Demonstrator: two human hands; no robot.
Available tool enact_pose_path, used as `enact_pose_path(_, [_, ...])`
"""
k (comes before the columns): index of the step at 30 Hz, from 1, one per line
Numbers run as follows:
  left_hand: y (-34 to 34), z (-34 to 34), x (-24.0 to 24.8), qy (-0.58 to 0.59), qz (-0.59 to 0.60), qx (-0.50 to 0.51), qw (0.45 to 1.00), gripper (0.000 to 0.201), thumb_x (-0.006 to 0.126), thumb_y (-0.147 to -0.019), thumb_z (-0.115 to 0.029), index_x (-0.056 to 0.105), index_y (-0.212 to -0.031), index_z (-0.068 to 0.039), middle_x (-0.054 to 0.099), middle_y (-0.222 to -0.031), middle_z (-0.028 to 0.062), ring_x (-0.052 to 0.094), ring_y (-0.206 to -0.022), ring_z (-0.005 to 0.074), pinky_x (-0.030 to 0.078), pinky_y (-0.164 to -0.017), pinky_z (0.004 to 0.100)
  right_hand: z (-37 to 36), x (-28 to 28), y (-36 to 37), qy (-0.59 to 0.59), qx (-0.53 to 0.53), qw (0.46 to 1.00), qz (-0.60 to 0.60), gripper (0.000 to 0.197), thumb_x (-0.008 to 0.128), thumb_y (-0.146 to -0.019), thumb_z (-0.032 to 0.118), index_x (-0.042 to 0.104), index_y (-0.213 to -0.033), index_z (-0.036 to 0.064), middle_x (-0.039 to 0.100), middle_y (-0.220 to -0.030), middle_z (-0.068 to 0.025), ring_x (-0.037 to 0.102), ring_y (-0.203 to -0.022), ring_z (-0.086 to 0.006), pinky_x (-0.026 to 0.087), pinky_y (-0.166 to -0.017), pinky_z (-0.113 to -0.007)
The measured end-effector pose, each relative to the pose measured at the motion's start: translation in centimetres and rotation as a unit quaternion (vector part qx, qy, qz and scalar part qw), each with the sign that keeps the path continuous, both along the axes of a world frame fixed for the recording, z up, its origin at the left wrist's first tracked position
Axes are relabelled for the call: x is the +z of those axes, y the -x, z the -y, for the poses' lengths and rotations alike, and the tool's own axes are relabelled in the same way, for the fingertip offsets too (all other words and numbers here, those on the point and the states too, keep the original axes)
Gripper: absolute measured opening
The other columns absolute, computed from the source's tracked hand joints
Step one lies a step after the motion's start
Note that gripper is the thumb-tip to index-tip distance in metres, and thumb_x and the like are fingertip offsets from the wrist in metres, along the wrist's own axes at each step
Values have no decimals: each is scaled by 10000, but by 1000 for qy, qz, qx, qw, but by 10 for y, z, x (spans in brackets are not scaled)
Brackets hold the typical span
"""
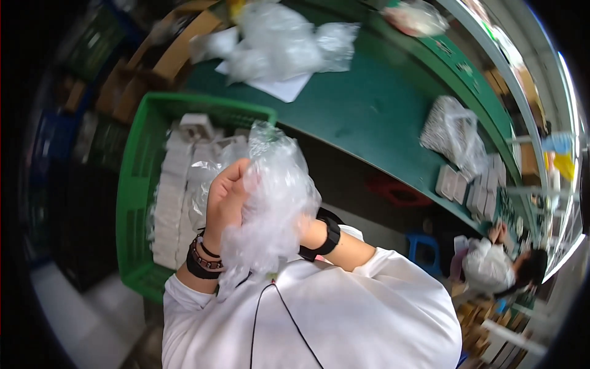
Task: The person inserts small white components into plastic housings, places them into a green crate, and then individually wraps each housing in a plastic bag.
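Observation:
A crumpled bundle of clear plastic bags [276, 190] is in front of my chest. My left hand [226, 200] is closed on its left side, with the fingers curled into the film. From the right, my right hand [305, 226] reaches into or behind the bundle; the plastic covers its fingers. Just beyond and to the left stands a green plastic crate [131, 209]. Inside it are rows of white pieces [167, 212], with a square white piece [196, 125] on top at the far end. More clear film partly covers the crate's right side.
A green worktable [362, 132] runs from far left to right, bearing heaped plastic bags [276, 40], a bag of small grey parts [450, 129] and white boxes [452, 183]. Cardboard boxes [184, 52] stand at far left. A blue stool [424, 249] and another person [491, 267] are at right.

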State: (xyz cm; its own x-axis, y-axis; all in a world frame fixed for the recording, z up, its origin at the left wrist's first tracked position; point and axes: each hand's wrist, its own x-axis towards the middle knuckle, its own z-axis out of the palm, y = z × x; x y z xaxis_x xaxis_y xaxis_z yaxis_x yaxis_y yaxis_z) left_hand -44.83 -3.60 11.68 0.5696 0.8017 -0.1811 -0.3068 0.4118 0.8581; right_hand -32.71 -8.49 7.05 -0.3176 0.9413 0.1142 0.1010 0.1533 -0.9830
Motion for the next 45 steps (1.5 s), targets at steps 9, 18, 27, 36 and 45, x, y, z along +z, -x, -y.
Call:
enact_pose_path(9, [-183,-84,-17,-302,-151,-221,915,228,480,-872,-238,509,-951,-26,512,-837,13,469,-776,73,382,-717,200,-19,-26,-177,121,-265,924,-247,388,488,-849,175,387,-1189,19,499,-1057,-88,507,-938,-158,426,-825,-282])
enact_pose_path(18, [-328,-78,-2,-562,-207,-252,760,380,635,-741,-189,498,-1059,-33,524,-985,67,488,-907,185,371,-821,264,37,-84,-377,186,-256,752,-578,328,437,-883,236,440,-1140,33,546,-1005,-95,539,-886,-196,452,-806,-304])
enact_pose_path(27, [-380,-94,-27,-536,-221,-284,764,466,696,-644,-197,533,-1071,-107,496,-1045,75,461,-943,253,391,-799,333,60,-138,-436,209,-250,726,-606,291,371,-903,221,448,-1102,23,538,-1029,-127,540,-896,-216,474,-767,-332])
enact_pose_path(36, [-413,-82,-20,-525,-167,-243,798,134,578,-777,-143,549,-885,-72,520,-828,41,492,-728,161,409,-662,255,40,-94,-436,232,-313,718,-578,336,395,-891,268,461,-1093,9,534,-1049,-133,535,-909,-235,457,-792,-347])
enact_pose_path(45, [-411,-146,2,-43,74,-76,993,103,385,-890,-107,482,-867,-82,506,-751,-10,377,-565,61,318,-499,195,40,-103,-444,137,-334,773,-523,319,410,-880,239,460,-1094,8,531,-1039,-127,522,-925,-227,447,-796,-328])
